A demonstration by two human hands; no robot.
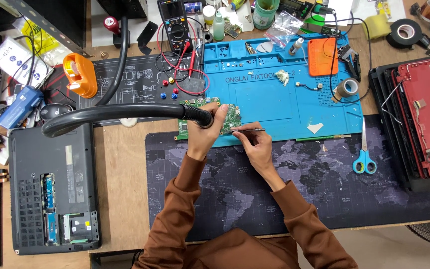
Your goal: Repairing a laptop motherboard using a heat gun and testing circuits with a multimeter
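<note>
The blue repair mat point(284, 107) had moulded trays along its far edge, holding small screws and parts too tiny to tell apart. At its near-left edge lay the green circuit board point(232, 117). The left hand point(202, 137) was closed around the black hose nozzle point(200, 115) over the board. The right hand point(257, 147) pinched thin tweezers point(249, 130), lying left to right, tip toward the board.

Dark multimeter screen point(171, 9), top centre
</note>
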